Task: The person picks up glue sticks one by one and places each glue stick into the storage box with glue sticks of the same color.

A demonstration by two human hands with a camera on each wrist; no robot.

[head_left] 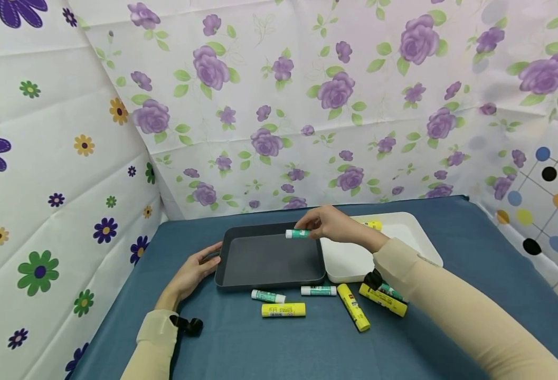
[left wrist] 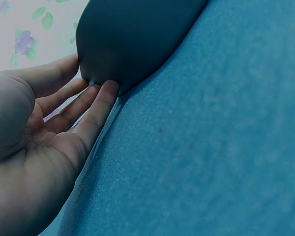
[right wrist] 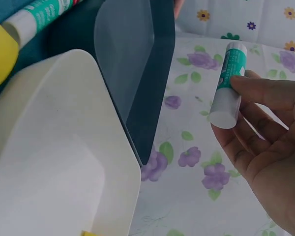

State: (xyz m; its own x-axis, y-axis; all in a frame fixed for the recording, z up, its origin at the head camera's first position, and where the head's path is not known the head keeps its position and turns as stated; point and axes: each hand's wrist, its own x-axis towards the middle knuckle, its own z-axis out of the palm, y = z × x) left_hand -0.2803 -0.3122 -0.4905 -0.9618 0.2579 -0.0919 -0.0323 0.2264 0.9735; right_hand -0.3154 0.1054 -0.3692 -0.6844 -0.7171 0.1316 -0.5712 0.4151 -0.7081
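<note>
My right hand (head_left: pixel 328 224) pinches a green-and-white glue stick (head_left: pixel 296 234) between thumb and fingers, over the right part of the dark grey tray (head_left: pixel 271 261). In the right wrist view the glue stick (right wrist: pixel 228 78) is held by its middle, its white end towards the camera. My left hand (head_left: pixel 195 272) touches the left outer wall of the grey tray, its fingers fairly straight. Seen from the left wrist, thumb and fingertips (left wrist: pixel 109 88) meet the outside of the tray's corner (left wrist: pixel 123 44). Nothing lies on the visible floor of the grey tray.
Adjoining the grey tray on the right, a white tray (head_left: pixel 404 229) holds a yellow glue stick (head_left: pixel 372 225), partly behind my right arm. In front lie several loose glue sticks, among them a green-and-white one (head_left: pixel 318 291) and a yellow one (head_left: pixel 283 310). A blue cloth (head_left: pixel 240 348) covers the table.
</note>
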